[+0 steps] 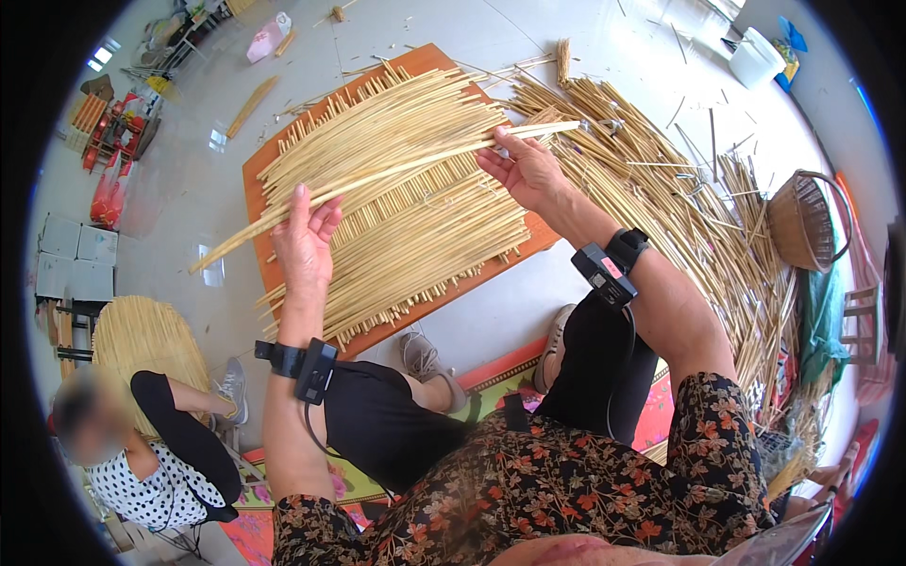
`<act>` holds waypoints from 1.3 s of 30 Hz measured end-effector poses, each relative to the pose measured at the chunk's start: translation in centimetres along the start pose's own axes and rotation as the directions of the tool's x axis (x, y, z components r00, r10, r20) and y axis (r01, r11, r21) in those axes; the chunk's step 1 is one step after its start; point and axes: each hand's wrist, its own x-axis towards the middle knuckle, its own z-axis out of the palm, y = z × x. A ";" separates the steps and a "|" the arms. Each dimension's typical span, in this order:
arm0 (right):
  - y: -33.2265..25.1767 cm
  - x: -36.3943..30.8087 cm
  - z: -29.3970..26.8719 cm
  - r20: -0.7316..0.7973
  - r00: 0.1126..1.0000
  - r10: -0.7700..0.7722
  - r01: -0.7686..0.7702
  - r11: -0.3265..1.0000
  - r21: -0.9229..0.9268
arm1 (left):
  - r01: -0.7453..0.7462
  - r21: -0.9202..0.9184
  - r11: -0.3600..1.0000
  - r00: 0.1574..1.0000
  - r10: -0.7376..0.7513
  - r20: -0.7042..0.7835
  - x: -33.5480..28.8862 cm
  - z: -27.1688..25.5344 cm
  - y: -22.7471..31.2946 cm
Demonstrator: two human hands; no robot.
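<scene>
Both my hands hold a thin bundle of long pale plant stalks [231,247] slantwise above a low wooden board [542,232]. My left hand [304,243] is closed round the bundle near its left end, thumb uppermost. Toward the other end, my right hand [530,172] pinches the stalks between thumb and fingers. Beneath them on the board lie rows of stalks set side by side, an upper layer [373,127] and a lower layer [415,250], with shorter cross stalks showing in the gap between. How the rows are fastened is too small to make out.
A large heap of loose stalks [661,179] covers the floor at right, beside a wicker basket [800,222]. A white bucket [757,58] stands at the far right. At lower left a person [156,476] sits near a rounded stalk mat [151,344].
</scene>
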 end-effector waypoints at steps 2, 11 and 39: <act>0.0 0.0 -0.1 0.012 1.000 0.001 -0.001 1.000 -0.001 | 0.009 0.013 1.000 1.000 -0.008 -0.016 0.0 0.0 0.0; 0.0 0.1 -0.1 0.032 0.999 0.010 -0.009 1.000 -0.023 | 0.042 0.051 0.998 0.998 -0.040 -0.048 -0.5 0.5 0.4; -0.4 3.6 -4.8 0.032 0.999 -0.008 0.011 0.995 -0.103 | -0.025 -0.217 0.976 0.996 0.043 0.079 0.6 -1.0 -1.1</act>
